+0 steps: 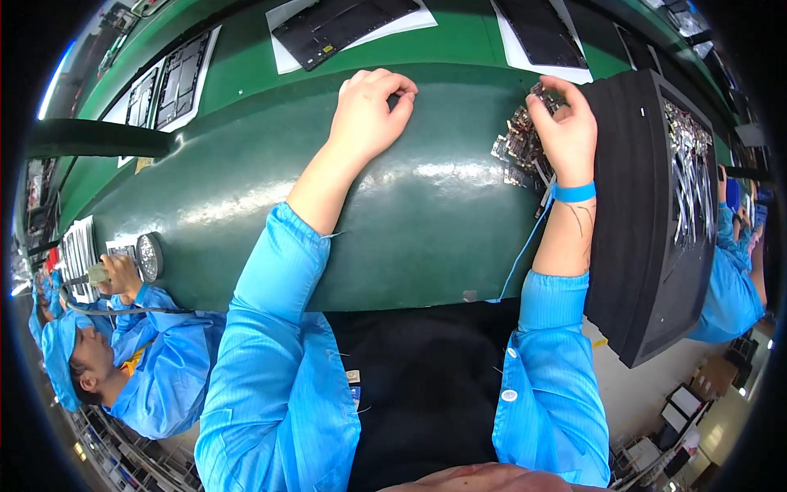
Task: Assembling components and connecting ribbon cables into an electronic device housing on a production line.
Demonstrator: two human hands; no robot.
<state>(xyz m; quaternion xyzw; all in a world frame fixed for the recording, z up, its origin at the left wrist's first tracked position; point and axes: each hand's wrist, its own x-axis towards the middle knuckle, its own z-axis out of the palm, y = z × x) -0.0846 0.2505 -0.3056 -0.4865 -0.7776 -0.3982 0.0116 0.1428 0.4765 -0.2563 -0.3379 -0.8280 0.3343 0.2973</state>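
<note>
My left hand rests on the green mat with its fingers curled in and the thumb close to the index finger. Nothing shows at its fingertips. At the right, my right hand is over a loose pile of small circuit boards. Its thumb and index finger close on a small circuit board at the far side of the pile. A blue wrist strap circles my right wrist, and its cord runs down to the mat's near edge.
Stacked black foam trays stand right of my right hand, the outer one holding silver strips. Black panels on white sheets lie across the far side. A dark bar juts in from the left. A co-worker sits at the left.
</note>
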